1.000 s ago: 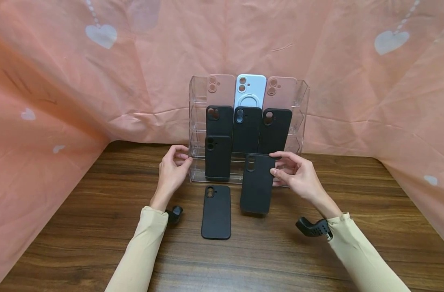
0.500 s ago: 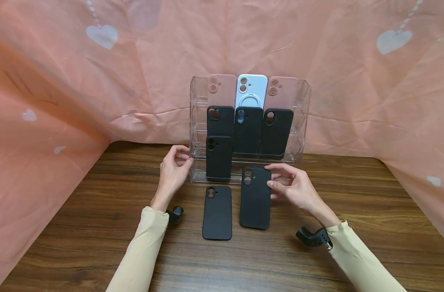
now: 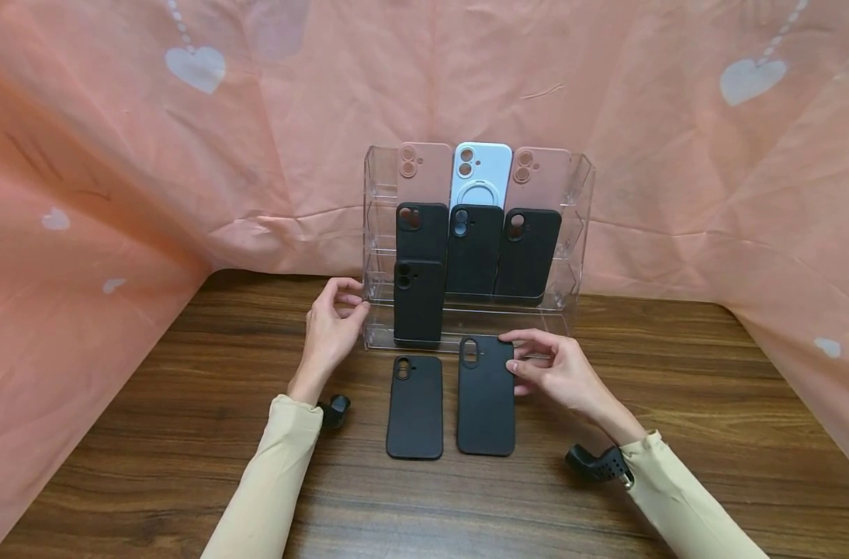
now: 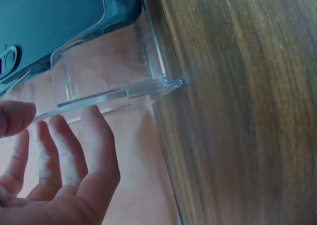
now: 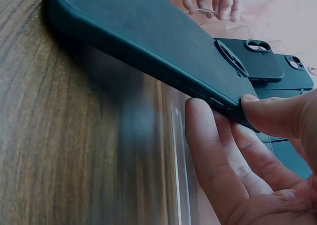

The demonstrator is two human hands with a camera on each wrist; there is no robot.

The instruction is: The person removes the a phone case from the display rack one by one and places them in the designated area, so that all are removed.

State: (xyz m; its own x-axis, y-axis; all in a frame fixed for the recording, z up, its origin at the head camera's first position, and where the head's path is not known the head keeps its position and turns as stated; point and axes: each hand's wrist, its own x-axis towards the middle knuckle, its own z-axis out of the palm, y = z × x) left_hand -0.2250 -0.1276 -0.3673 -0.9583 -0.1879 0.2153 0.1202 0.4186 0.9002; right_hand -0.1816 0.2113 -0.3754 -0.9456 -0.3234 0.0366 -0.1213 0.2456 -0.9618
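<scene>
My right hand (image 3: 553,369) pinches a black phone case (image 3: 486,407) by its upper right edge, thumb on the back and fingers underneath. In the right wrist view that phone case (image 5: 133,31) slants, its lower end at the table and its camera end raised. Just left of it, a second black phone case (image 3: 414,411) lies flat on the wood. My left hand (image 3: 332,322) grips the left side edge of a clear tiered display stand (image 3: 379,272). The left wrist view shows the thumb and fingers (image 4: 101,145) on opposite sides of that clear edge.
On the stand's top tier are two pink cases (image 3: 427,182) (image 3: 542,182) with a white case (image 3: 480,167) between them. Black cases (image 3: 475,252) line the middle tier, and one black case (image 3: 417,307) stands at the lower left. Pink cloth (image 3: 424,70) surrounds the table.
My right hand has brought its black phone case down and toward the front, away from the stand, to beside the case on the table. My left hand has stayed at the stand.
</scene>
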